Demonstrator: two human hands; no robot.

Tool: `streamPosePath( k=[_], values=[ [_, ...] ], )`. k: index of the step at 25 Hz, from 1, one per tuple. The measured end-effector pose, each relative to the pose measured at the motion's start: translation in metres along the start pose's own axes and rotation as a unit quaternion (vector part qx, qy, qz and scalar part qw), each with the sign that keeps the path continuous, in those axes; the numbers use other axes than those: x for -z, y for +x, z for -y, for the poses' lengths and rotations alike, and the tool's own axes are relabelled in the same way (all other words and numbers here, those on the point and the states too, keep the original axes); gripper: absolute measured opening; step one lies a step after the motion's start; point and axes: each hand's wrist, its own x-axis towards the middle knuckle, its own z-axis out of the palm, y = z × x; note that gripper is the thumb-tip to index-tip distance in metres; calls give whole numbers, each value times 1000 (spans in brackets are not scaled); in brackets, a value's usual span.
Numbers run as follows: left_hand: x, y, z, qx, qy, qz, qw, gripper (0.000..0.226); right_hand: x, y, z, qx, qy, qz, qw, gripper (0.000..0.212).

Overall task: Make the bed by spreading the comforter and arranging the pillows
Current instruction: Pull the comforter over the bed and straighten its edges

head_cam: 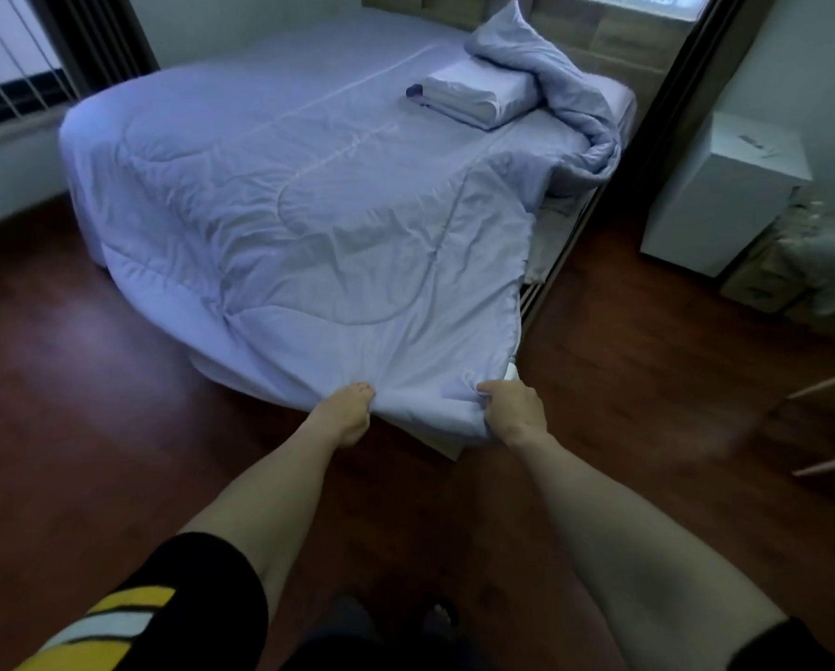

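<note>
Head view: both hands (350, 411) (512, 410) grip rumpled quilted lavender comforter (309, 244).

There is a single view, taken from a camera worn on the person's head. It looks forward and steeply down from standing height at the foot corner of the bed (202, 138), so the near corner of the bed sits just below the middle of the frame and the head end recedes toward the top right. The lens is wide-angle: the bed's edges and the floor (91, 404) bow outward toward the frame's sides. Both bare forearms run up from the bottom edge, close to the lens, and the dark sleeve (164, 607) with yellow and white stripes fills the lower left corner. With only this one view, no part of the scene is shared with another.
</note>
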Motion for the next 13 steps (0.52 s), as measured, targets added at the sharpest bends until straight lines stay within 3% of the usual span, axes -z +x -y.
streamPosePath(
  k=[13],
  values=[
    [-42, -107, 69, -79, 81, 70, 991, 43, -82, -151, 64, -146, 67, 2, 987, 33]
  ],
)
